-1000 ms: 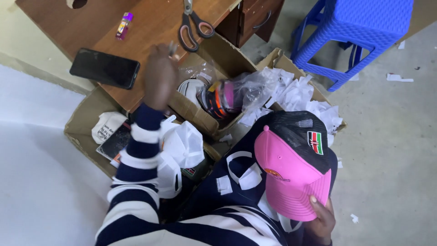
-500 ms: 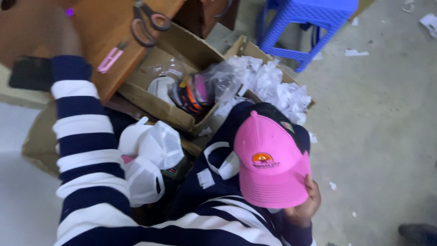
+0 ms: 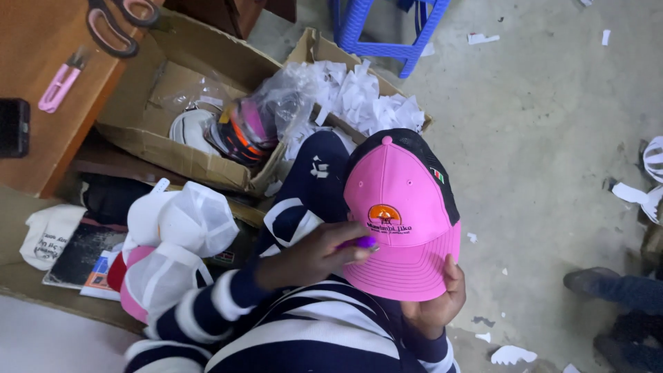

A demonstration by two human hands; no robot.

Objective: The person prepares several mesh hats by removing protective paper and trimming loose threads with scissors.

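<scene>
right hand [image 3: 434, 304] grips pink cap [image 3: 404, 221] brim; left hand [image 3: 318, 254] touches front.

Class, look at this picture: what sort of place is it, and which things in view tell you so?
Probably a small cap-making or decorating workshop: a pink and black peaked cap being worked on, an open cardboard box of stacked caps, and black-handled scissors on a brown wooden desk.

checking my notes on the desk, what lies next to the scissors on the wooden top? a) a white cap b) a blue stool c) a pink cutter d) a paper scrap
c: a pink cutter lies on the desk just below the scissors, while the caps and stool are off it.
</scene>
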